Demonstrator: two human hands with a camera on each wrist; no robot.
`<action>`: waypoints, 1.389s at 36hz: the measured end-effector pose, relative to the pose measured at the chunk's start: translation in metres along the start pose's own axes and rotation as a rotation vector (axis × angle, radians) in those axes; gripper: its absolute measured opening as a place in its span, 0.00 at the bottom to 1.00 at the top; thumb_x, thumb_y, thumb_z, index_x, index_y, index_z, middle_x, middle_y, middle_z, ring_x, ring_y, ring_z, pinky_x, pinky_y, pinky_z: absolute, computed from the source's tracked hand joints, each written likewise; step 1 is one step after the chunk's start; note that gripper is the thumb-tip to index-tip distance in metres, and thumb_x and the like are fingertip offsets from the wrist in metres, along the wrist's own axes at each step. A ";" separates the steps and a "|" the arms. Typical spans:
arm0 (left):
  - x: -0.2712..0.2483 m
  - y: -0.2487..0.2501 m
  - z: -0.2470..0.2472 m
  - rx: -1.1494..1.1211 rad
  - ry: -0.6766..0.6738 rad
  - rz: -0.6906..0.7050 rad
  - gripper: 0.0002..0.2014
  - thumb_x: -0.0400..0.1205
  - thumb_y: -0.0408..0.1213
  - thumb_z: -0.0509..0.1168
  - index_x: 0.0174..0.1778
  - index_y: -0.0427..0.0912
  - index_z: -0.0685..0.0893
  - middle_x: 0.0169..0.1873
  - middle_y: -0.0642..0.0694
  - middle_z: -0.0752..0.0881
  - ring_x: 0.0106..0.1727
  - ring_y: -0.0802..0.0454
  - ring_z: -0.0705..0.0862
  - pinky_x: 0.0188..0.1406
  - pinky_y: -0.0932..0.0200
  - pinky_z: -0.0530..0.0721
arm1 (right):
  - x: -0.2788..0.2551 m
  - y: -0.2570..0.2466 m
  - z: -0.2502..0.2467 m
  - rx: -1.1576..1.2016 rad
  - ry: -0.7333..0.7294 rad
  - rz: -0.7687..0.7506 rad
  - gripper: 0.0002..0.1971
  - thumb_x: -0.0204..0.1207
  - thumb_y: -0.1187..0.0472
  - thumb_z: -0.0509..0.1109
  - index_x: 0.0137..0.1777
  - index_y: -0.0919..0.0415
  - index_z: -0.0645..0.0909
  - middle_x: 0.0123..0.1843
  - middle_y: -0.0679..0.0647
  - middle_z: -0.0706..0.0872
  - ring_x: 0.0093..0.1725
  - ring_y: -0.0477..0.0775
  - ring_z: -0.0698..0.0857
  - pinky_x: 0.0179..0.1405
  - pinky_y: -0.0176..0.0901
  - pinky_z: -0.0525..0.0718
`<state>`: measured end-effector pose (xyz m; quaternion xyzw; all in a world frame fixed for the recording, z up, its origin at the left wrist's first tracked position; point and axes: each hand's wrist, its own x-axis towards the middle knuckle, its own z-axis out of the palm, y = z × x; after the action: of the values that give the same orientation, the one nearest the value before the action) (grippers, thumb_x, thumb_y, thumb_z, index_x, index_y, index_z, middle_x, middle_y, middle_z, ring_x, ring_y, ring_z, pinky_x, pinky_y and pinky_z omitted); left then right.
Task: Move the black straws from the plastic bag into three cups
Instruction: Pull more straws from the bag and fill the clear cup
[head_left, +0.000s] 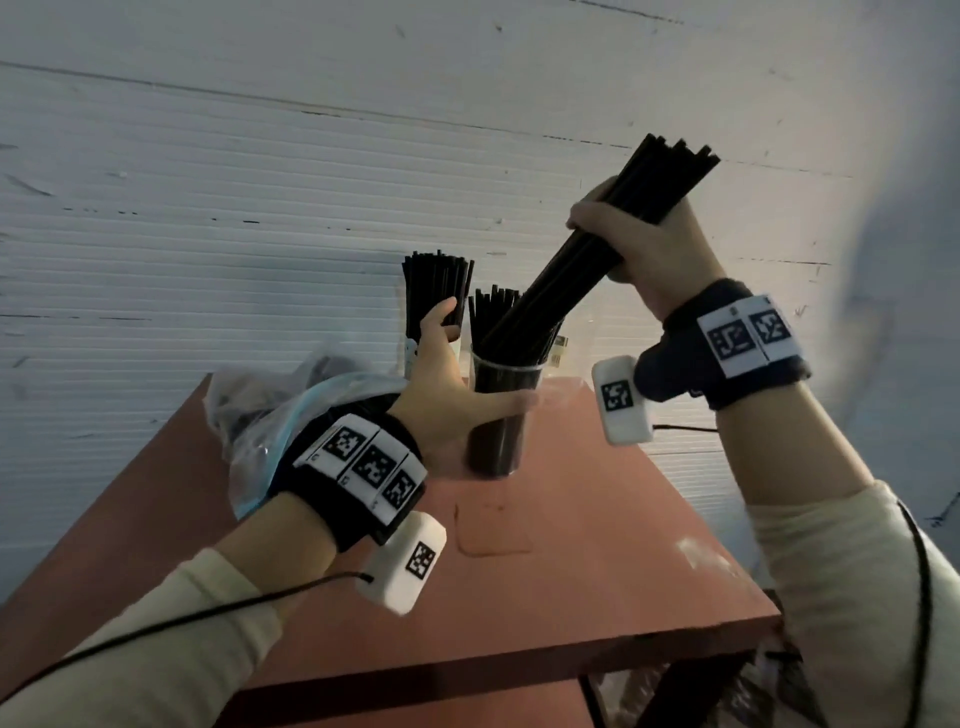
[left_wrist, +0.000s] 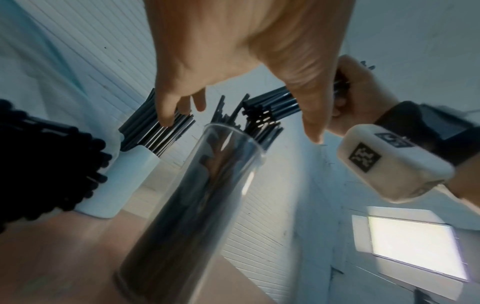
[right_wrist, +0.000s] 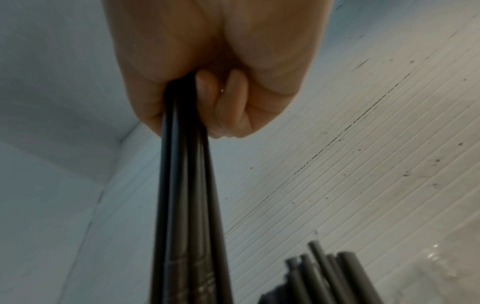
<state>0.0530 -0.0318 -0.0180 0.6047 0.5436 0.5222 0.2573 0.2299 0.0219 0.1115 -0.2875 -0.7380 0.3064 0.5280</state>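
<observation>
My right hand grips a thick bundle of black straws, tilted, its lower ends inside the clear cup on the table. The right wrist view shows the fingers of that hand curled round the bundle. My left hand is spread around the cup's upper part, thumb across its front. Its fingertips touch the straws standing in a white cup behind. The clear cup holds several straws. The plastic bag lies at the left, with straws inside.
The red-brown table stands against a white ribbed wall; its front edge is near me. A labelled object shows just behind the clear cup. Black cables run from both wrist cameras.
</observation>
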 end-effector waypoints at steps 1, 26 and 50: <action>0.007 0.001 0.001 0.003 -0.023 -0.010 0.64 0.63 0.47 0.84 0.83 0.51 0.42 0.81 0.45 0.57 0.82 0.50 0.56 0.77 0.56 0.57 | 0.006 0.001 -0.001 -0.006 -0.001 0.013 0.03 0.72 0.61 0.74 0.39 0.57 0.82 0.35 0.52 0.82 0.36 0.51 0.79 0.26 0.37 0.72; 0.044 -0.028 0.005 0.019 -0.126 -0.125 0.36 0.67 0.39 0.83 0.70 0.47 0.75 0.58 0.56 0.84 0.58 0.64 0.82 0.43 0.77 0.75 | 0.017 0.070 0.033 -0.445 -0.303 0.075 0.26 0.68 0.34 0.73 0.52 0.56 0.84 0.49 0.50 0.89 0.52 0.47 0.87 0.57 0.48 0.84; 0.048 -0.033 0.005 0.012 -0.129 -0.131 0.35 0.69 0.40 0.82 0.71 0.46 0.75 0.57 0.57 0.84 0.51 0.71 0.79 0.36 0.82 0.75 | 0.016 0.066 0.049 -0.611 -0.300 -0.324 0.25 0.86 0.53 0.58 0.81 0.58 0.65 0.83 0.52 0.62 0.81 0.50 0.64 0.79 0.43 0.62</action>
<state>0.0383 0.0228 -0.0320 0.6018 0.5674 0.4609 0.3217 0.1857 0.0692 0.0586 -0.2632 -0.9005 0.0232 0.3454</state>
